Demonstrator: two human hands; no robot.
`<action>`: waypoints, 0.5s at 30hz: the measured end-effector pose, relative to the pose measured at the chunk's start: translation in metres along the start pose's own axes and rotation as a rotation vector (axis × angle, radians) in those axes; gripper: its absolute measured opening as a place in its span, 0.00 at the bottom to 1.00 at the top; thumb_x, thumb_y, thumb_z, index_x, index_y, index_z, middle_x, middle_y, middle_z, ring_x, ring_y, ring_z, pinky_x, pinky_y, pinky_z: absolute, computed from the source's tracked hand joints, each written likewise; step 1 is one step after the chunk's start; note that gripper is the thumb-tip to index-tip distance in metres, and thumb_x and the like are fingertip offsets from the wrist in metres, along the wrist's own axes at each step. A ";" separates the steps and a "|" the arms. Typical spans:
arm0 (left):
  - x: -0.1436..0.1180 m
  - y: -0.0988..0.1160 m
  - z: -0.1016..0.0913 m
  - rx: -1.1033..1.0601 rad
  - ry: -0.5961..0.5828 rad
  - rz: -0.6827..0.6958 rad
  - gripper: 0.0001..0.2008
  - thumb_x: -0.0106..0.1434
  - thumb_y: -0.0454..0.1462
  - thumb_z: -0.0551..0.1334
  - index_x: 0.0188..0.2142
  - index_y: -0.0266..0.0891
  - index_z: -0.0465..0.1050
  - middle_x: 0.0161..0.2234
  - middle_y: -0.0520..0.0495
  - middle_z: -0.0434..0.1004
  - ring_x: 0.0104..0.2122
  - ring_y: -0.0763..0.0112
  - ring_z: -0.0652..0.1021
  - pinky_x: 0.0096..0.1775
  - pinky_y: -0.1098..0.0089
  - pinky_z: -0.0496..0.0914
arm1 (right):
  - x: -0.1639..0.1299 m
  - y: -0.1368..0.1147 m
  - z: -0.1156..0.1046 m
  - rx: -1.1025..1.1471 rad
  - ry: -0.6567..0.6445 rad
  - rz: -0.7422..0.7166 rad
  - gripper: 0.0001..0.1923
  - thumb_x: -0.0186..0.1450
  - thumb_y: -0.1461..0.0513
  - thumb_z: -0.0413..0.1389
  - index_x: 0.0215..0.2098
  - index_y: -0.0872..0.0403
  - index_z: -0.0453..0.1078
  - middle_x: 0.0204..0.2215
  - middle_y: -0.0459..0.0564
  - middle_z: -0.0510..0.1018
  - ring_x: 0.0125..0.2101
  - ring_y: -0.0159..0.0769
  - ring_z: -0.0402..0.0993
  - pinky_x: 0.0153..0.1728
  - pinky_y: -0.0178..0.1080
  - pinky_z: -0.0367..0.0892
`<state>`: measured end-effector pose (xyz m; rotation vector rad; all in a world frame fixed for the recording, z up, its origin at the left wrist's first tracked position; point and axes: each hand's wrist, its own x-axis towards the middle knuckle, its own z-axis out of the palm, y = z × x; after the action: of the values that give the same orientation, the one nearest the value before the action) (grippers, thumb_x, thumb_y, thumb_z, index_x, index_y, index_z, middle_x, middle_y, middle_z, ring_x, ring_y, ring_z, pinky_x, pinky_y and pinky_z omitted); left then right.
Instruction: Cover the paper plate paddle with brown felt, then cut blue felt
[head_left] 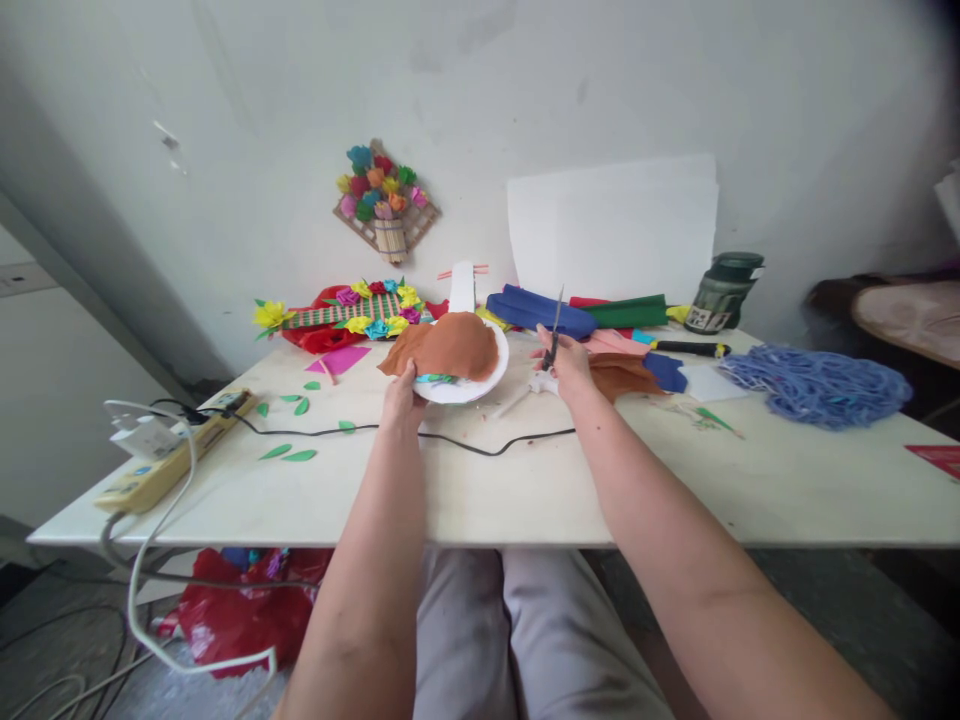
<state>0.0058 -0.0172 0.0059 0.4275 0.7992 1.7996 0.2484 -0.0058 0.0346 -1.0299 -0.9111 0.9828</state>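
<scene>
My left hand point(403, 398) is closed on the near left edge of a white round plate point(491, 383). Brown crepe paper point(454, 345) covers most of the plate and hangs past its left side. Some blue and green bits show under the paper's near edge. Behind the plate stands a white strip point(463, 285) with thin pink sticks across its top; I cannot tell whether it joins the plate. To the right, my right hand point(568, 362) is closed on scissors point(556, 335), their blades pointing up and away from the paper.
Green paper leaves point(300, 455) lie at left, near a power strip point(176, 455). A black cable point(491, 452) crosses the table. Crepe paper rolls point(544, 310), a dark green bottle point(724, 292) and blue stringy material point(825, 388) lie behind and right. A flower-decorated piece point(352, 312) lies back left.
</scene>
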 end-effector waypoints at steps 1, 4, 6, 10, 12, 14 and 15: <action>-0.001 0.000 0.001 -0.010 -0.011 -0.005 0.09 0.57 0.32 0.63 0.40 0.37 0.72 0.33 0.47 0.79 0.30 0.68 0.79 0.33 0.69 0.76 | 0.000 0.000 0.000 -0.002 -0.001 -0.003 0.15 0.55 0.53 0.62 0.31 0.57 0.70 0.15 0.43 0.72 0.11 0.24 0.63 0.10 0.26 0.54; -0.005 0.000 0.006 -0.066 0.031 -0.016 0.09 0.58 0.32 0.62 0.40 0.37 0.72 0.33 0.47 0.79 0.31 0.69 0.79 0.33 0.70 0.76 | -0.003 0.002 0.005 -0.007 -0.021 -0.002 0.15 0.54 0.54 0.63 0.31 0.57 0.69 0.15 0.43 0.72 0.11 0.23 0.63 0.09 0.26 0.52; -0.007 -0.001 0.009 -0.106 0.105 -0.030 0.10 0.59 0.32 0.62 0.42 0.38 0.71 0.33 0.48 0.79 0.30 0.71 0.79 0.32 0.72 0.75 | -0.006 0.005 0.010 -0.008 -0.048 0.033 0.15 0.53 0.56 0.64 0.32 0.56 0.68 0.15 0.42 0.72 0.11 0.24 0.65 0.09 0.26 0.50; -0.009 -0.002 0.014 -0.142 0.190 -0.070 0.12 0.60 0.34 0.62 0.45 0.38 0.69 0.31 0.48 0.79 0.27 0.72 0.79 0.32 0.73 0.75 | -0.014 0.012 0.025 0.015 -0.131 0.123 0.15 0.52 0.61 0.65 0.34 0.56 0.66 0.16 0.42 0.74 0.13 0.27 0.69 0.09 0.25 0.49; -0.009 -0.004 0.015 -0.158 0.171 -0.085 0.13 0.61 0.35 0.61 0.46 0.37 0.69 0.31 0.48 0.79 0.28 0.71 0.79 0.34 0.71 0.76 | -0.020 0.015 0.033 0.052 -0.152 0.171 0.15 0.52 0.63 0.64 0.34 0.55 0.65 0.18 0.43 0.75 0.15 0.28 0.71 0.09 0.25 0.52; -0.010 -0.008 0.017 -0.173 0.134 -0.085 0.13 0.61 0.35 0.60 0.46 0.37 0.68 0.31 0.48 0.79 0.29 0.71 0.79 0.36 0.69 0.76 | -0.025 0.017 0.040 0.091 -0.149 0.229 0.14 0.52 0.65 0.64 0.33 0.55 0.65 0.20 0.45 0.77 0.17 0.29 0.73 0.10 0.26 0.54; -0.011 -0.010 0.018 -0.178 0.113 -0.079 0.14 0.61 0.35 0.60 0.47 0.37 0.68 0.32 0.48 0.79 0.30 0.71 0.79 0.37 0.68 0.76 | -0.027 0.018 0.043 0.110 -0.144 0.253 0.13 0.52 0.66 0.64 0.33 0.55 0.65 0.21 0.45 0.77 0.17 0.29 0.73 0.10 0.26 0.54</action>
<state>0.0280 -0.0199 0.0132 0.1776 0.7158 1.8147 0.1969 -0.0168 0.0246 -1.0065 -0.8463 1.3189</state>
